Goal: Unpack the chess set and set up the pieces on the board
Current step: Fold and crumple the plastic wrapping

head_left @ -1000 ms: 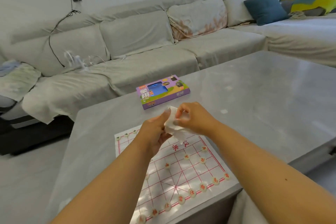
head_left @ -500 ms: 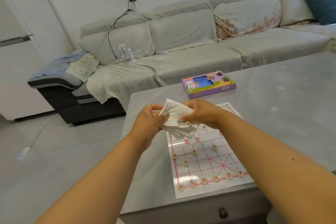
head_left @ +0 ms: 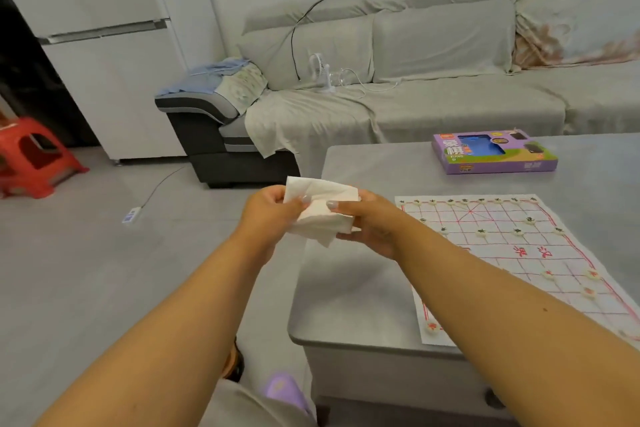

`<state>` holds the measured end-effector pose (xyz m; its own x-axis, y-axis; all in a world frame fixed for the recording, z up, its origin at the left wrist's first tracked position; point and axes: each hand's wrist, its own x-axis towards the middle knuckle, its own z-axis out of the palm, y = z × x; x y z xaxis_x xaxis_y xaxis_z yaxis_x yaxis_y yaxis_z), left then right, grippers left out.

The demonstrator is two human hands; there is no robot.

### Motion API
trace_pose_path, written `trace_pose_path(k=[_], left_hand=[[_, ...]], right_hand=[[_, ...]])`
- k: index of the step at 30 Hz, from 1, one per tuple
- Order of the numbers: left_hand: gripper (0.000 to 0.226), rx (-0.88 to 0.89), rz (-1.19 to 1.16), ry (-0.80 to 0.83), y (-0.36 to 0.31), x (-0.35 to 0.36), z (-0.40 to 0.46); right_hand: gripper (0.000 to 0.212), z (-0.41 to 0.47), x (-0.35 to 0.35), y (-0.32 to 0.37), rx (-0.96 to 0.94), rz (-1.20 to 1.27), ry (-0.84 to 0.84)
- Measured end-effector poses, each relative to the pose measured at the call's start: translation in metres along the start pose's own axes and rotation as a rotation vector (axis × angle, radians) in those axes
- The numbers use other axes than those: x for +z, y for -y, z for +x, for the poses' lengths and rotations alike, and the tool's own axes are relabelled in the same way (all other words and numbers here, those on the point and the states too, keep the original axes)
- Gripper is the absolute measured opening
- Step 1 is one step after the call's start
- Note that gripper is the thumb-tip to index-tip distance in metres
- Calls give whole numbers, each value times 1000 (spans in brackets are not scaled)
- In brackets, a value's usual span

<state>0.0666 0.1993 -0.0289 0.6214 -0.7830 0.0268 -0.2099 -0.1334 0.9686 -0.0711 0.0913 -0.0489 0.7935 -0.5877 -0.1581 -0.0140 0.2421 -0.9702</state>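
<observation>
You pinched the crumpled white paper [head_left: 320, 210] between left hand [head_left: 273, 215] and right hand [head_left: 372, 224], off the table's [head_left: 346, 288] left edge; the board [head_left: 519, 263] lay rightward, nearer your right hand.

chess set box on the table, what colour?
Mostly purple, with a blue window panel and a green strip along the bottom: chess set box, head view, the only one.

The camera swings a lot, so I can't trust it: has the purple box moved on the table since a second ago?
No. The purple box lies just beyond the board's far edge near the table's sofa-side edge, as before; only the view has turned.
</observation>
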Motion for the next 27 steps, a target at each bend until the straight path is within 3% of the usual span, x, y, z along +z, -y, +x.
trace_pose_path(k=[4,7,10,19,27], left_hand=[[2,-83,-49,-81,27,-31,-2],[22,-138,-56,-136,51,-54,-5],[24,-190,-110,-196,76,-75,-8],[22,-286,-283,-291,142,-133,-4],[20,-377,-223,-372,200,-171,-25]], right_hand=[[53,16,33,-34,94,107,29],[49,25,57,-52,139,172,53],[48,34,81,-64,147,220,32],[41,76,146,-105,209,134,-80],[38,101,192,-154,307,-19,-97]])
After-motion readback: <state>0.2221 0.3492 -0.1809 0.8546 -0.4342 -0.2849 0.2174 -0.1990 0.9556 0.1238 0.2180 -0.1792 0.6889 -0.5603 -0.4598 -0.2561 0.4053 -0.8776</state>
